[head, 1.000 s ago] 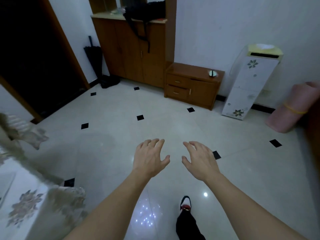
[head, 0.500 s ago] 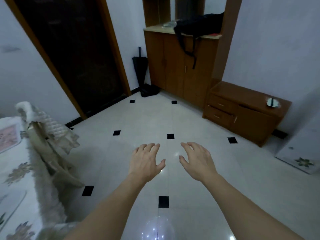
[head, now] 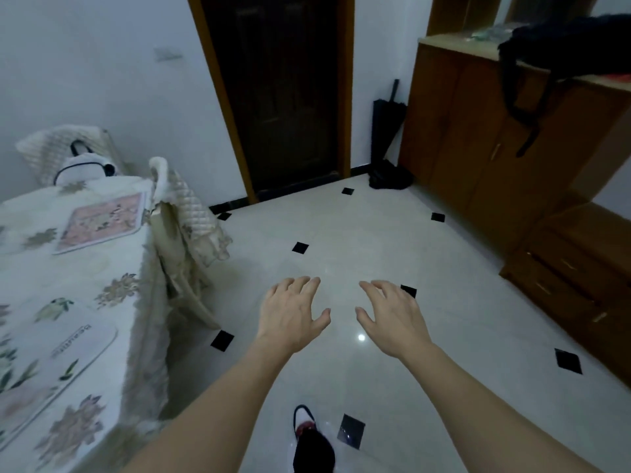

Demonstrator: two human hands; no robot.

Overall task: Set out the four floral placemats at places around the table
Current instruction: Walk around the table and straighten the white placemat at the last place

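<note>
Table [head: 112, 268] off to the left of the fingers, two floral placemats flat on its cloth: near placemat [head: 51, 367], far placemat [head: 102, 220]. Probably thin, light, bendy; best pinched at an edge. Left hand [head: 290, 315] and right hand [head: 392, 319] over bare floor, fingers spread wide, holding nothing.

The table [head: 102, 268] is cut off by the left and bottom frame edges. The near placemat [head: 51, 363] runs off the left edge; its printed word is too blurred to read. The far placemat [head: 102, 221] pattern is indistinct. The bag [head: 563, 46], upper right, is cropped by the right edge.
</note>
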